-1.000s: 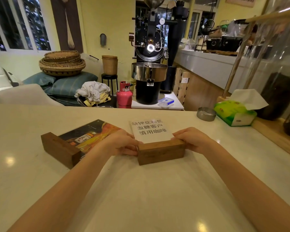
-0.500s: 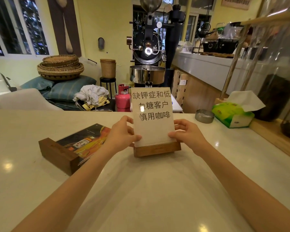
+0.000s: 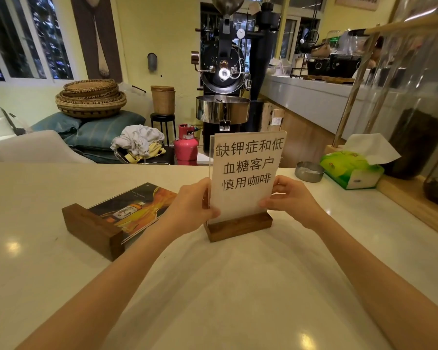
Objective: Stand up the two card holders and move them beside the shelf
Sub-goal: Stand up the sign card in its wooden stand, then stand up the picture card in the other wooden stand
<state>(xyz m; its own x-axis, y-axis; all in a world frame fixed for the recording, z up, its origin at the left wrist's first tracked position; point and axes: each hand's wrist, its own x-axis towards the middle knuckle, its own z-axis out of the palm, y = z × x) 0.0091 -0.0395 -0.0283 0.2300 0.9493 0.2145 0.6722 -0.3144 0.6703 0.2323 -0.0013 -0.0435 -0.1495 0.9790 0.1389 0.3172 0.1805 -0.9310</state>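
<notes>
White counter [image 3: 61, 286], left hand [image 3: 190, 208] and right hand [image 3: 292, 198] pinching upright card holder [image 3: 245, 183], fingertips hidden behind

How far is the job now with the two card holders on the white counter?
Done: the wooden-based holder with the white text card stands upright on the white counter. In hand: the left hand and the right hand grip its clear panel at both sides. Left: the wooden-based holder with the dark drink picture lies flat, and neither is beside the wooden shelf yet.
</notes>
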